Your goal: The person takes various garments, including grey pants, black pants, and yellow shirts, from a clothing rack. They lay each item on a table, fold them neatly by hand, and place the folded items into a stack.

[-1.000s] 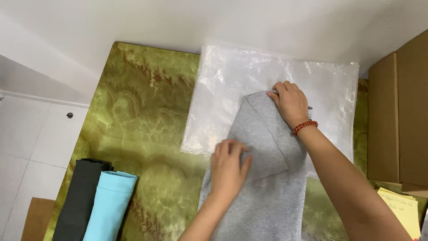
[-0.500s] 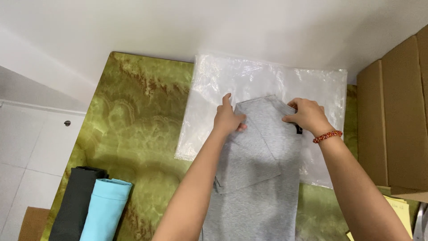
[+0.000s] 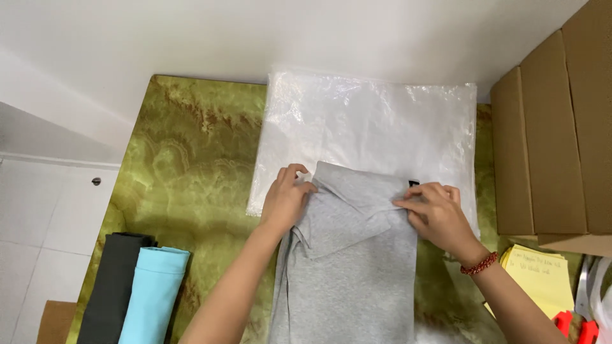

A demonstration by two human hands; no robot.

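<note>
The folded grey garment (image 3: 347, 267) lies on the green marbled tabletop (image 3: 185, 159), its long axis running near to far. Its far end, with the collar, points toward the wall and overlaps the near edge of the clear plastic bag (image 3: 376, 127), which lies flat on the far part of the table.

The left hand (image 3: 287, 200) pinches the far left corner of the garment. The right hand (image 3: 440, 216), with a red bead bracelet (image 3: 479, 263) at the wrist, grips the far right corner. The hands are apart, one at each side.

Near left: a dark fabric roll (image 3: 111, 286) touching a light blue fabric roll (image 3: 153, 293). Right: cardboard boxes (image 3: 554, 140) and yellow paper sheets (image 3: 542, 277).
</note>
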